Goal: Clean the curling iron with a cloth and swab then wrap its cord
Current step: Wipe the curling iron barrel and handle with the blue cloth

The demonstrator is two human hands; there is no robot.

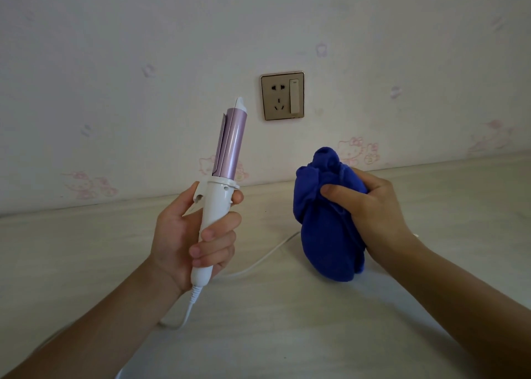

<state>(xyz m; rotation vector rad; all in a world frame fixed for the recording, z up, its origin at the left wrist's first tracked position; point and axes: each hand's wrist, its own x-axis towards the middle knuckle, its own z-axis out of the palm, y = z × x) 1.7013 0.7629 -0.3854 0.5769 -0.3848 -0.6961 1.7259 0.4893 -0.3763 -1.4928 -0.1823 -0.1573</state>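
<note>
Two bare forearms reach in from the near edge, both cut off by the frame. Beneath them lies a pale, lightly grained tabletop that runs to the far wall. On the left, the left hand has its grip closed around the white handle of a curling iron, held off the surface and tilted slightly right, its lilac barrel and white tip pointing up toward the wall. From the handle's lower end a white cord drops to the tabletop, loops near the left wrist and runs right, passing behind the cloth; its far end and any plug are hidden. On the right, the right hand has its grip closed on a bunched blue cloth, whose lower part hangs toward the tabletop; whether it touches cannot be told. Iron and cloth are apart, with bare tabletop between them. The wall is pale wallpaper with faint pink cartoon-cat prints low down, too washed out to read clearly. A bronze-coloured socket plate with a white rocker switch sits on the wall between the two hands.
</note>
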